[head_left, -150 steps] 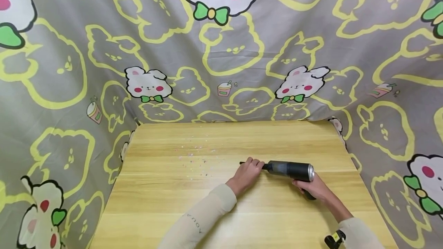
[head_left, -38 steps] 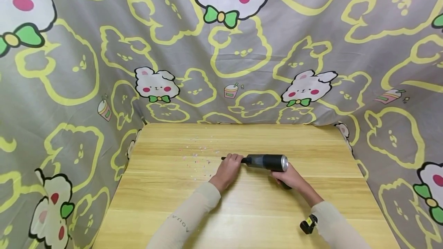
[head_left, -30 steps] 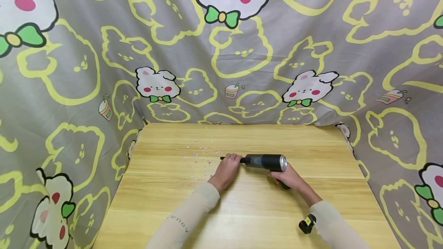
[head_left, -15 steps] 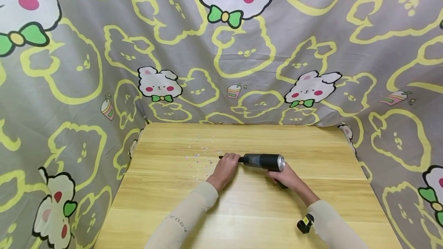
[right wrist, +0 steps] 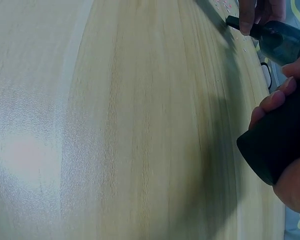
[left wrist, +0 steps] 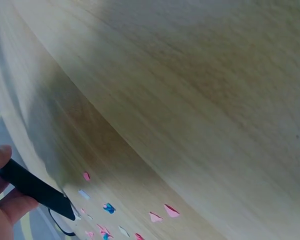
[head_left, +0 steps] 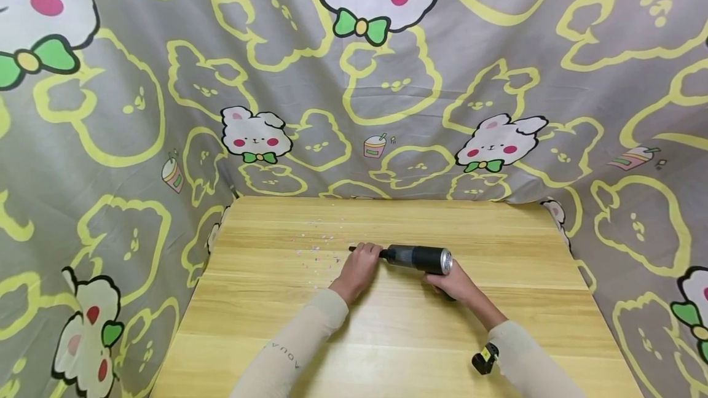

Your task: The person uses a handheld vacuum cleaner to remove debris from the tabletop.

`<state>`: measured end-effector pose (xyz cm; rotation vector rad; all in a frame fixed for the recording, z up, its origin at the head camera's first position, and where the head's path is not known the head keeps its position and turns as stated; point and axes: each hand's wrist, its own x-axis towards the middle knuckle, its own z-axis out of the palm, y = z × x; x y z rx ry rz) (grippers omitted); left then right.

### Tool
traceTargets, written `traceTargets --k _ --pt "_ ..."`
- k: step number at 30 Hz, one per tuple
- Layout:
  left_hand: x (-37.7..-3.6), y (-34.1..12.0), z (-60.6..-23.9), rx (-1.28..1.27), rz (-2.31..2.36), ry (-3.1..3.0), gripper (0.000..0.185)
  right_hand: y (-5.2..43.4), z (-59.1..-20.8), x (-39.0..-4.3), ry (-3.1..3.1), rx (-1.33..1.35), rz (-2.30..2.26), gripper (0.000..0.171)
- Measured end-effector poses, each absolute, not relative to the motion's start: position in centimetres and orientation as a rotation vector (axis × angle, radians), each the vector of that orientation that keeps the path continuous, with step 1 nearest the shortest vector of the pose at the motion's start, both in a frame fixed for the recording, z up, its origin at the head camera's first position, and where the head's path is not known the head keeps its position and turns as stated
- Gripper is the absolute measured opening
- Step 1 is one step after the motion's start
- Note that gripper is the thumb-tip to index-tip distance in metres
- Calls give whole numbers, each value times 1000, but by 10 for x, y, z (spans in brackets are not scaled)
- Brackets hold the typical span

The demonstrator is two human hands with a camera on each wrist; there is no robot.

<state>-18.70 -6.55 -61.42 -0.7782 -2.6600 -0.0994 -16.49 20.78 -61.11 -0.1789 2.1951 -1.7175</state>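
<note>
A black handheld vacuum cleaner (head_left: 419,257) with a see-through dust cup lies level above the table, its nozzle aimed left. My right hand (head_left: 455,281) grips its handle; the right wrist view shows the fingers curled round the dark grip (right wrist: 277,137). Farther forward, my left hand (head_left: 359,268) holds the narrow black nozzle (left wrist: 37,192) between thumb and fingers. Small pink, white and blue paper scraps (head_left: 315,249) lie scattered just left of the nozzle tip. In the left wrist view that tip sits right beside several scraps (left wrist: 108,208).
The wooden table (head_left: 398,336) runs back to a grey patterned curtain (head_left: 310,91) that hangs on three sides. A small black and yellow device (head_left: 485,358) is strapped at the right wrist.
Over five seconds both hands have carried the vacuum cleaner leftward, toward the scraps. In the last second it shifted only slightly left. The head view has turned a little.
</note>
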Motion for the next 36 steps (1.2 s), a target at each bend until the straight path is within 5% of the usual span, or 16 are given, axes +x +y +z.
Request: traceTargets --k 36 --pt "-193 -43 -612 -814 -135 -2698 21 226 -612 -154 2325 -90 -1651 39"
